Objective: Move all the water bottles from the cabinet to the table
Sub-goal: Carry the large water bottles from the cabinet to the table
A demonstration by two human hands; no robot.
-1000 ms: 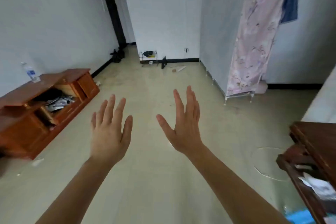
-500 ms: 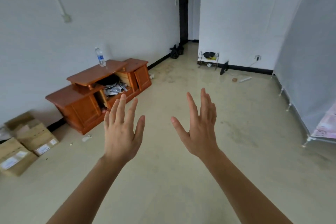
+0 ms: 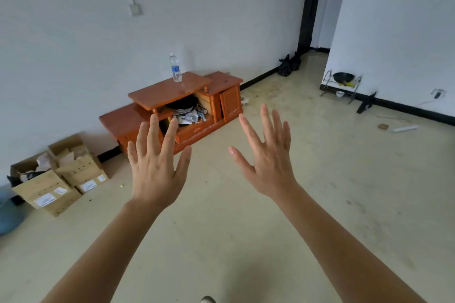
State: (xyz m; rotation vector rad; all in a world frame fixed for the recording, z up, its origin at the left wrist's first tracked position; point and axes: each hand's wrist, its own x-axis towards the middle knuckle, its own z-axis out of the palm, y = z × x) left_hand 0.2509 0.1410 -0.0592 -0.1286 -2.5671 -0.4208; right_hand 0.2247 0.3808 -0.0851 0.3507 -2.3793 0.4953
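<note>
Turning toward the wall, a person holds both bare arms out ahead, the left hand point(image 3: 155, 174) and the right hand point(image 3: 268, 167) raised with fingers straight and spread, gripping nothing. One clear plastic water bottle with a blue label point(image 3: 175, 68) stands upright near the back edge of the raised top of a low orange-brown wooden cabinet point(image 3: 157, 93), well apart from either hand. Over the past second the view has swung left: the cabinet, then at the left edge of sight, now sits almost dead ahead, while the dark wooden table seen on the right has dropped out of sight. The hands have kept their open, empty pose throughout. That points to an approach just beginning; the bottle has yet to be touched, and a walk across the pale floor comes first. Whether more bottles lie in the cabinet's cluttered open compartment cannot be told from here. Brown cardboard boxes point(image 3: 49, 192) sit against the wall to the cabinet's left, and a dark doorway point(image 3: 310, 2) opens beyond.
</note>
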